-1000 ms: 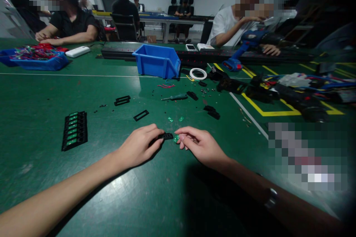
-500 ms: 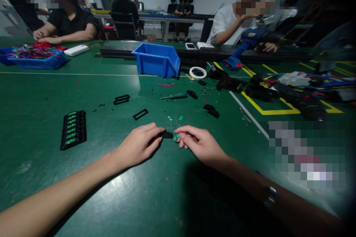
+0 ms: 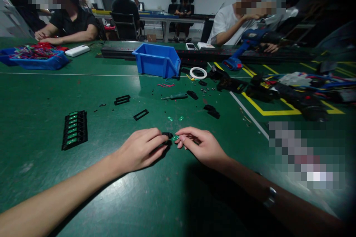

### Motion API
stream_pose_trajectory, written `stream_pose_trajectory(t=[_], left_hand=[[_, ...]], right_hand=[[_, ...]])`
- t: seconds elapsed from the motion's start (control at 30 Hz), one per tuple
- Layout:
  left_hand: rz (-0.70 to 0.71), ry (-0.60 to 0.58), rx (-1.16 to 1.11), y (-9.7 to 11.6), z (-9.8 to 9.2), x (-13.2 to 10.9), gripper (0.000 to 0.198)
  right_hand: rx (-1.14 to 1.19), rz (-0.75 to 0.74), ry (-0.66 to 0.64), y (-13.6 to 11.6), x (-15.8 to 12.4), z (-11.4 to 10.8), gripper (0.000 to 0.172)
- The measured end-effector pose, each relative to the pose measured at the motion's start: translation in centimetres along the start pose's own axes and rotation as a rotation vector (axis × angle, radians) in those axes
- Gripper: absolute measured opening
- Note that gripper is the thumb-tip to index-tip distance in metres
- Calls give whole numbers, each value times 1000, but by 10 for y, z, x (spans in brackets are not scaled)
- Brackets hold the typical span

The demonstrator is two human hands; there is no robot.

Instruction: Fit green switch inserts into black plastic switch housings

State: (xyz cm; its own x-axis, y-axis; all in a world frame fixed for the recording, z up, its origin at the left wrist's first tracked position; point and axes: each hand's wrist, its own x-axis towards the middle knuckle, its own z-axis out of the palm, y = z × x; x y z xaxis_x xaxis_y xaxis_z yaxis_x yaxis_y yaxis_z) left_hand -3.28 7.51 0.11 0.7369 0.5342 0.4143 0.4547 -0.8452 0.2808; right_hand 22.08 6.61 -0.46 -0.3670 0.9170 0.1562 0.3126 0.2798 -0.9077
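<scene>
My left hand [image 3: 148, 146] is closed around a small black plastic housing [image 3: 167, 134], most of it hidden by the fingers. Close against it, my right hand [image 3: 201, 144] pinches a small green circuit board [image 3: 175, 138] between thumb and fingers. Whether the board touches the housing I cannot tell. Just beyond the hands lie two more green boards, one on the left [image 3: 170, 118] and one on the right [image 3: 181, 118]. A black rectangular frame [image 3: 141, 114] lies flat past my left hand. Farther left sits a row of black housings [image 3: 74, 129] with green boards in them.
A green-handled screwdriver [image 3: 178, 96] lies ahead, in front of a blue bin [image 3: 157, 59]. Black parts [image 3: 211, 111] and a white ring [image 3: 198, 73] are to the right, near a blue cordless drill [image 3: 241, 50]. A blue tray [image 3: 41, 59] holds wires. Co-workers sit across the table.
My left hand has shifted slightly right and down, its fingers now covering more of the black housing. The green board in my right hand has tilted and moved slightly toward the left.
</scene>
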Motion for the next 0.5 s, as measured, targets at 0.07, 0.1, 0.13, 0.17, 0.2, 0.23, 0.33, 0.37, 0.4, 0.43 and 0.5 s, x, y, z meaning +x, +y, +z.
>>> stream_pose_trajectory(t=[0.07,0.1,0.13,0.17,0.2,0.23,0.33,0.37,0.4,0.43,0.5], left_hand=[[58,25,24,1,0,-1,28],[68,35,27,1,-1,-1,28],[72,45,27,1,-1,-1,29],[73,48,26,1,-1,-1,30],[74,50,27,1,-1,-1,30],[78,51,30,1,-1,-1,30],[92,50,49,1,1,-1,27],[100,47,53,1,1,0,26],[109,47,56,1,2,0,26],[119,46,58,1,2,0,26],[135,43,61,0,3,0,25]], right_hand=[[-17,-46,-8,-2,-2,0,14],[-29,-71,-16,-2,-2,-1,14],[-42,-95,-25,-3,-3,-1,13],[-56,-119,-34,-3,-3,-1,13],[-71,-140,-41,-3,-4,-1,13],[-86,-159,-45,-3,-4,-1,13],[-123,-186,-67,-1,-4,-2,14],[-131,-189,-75,-1,-4,-2,14],[-139,-189,-86,0,-4,-2,15],[-145,-189,-97,0,-4,-2,15],[-149,-182,-115,-1,-4,-2,16]])
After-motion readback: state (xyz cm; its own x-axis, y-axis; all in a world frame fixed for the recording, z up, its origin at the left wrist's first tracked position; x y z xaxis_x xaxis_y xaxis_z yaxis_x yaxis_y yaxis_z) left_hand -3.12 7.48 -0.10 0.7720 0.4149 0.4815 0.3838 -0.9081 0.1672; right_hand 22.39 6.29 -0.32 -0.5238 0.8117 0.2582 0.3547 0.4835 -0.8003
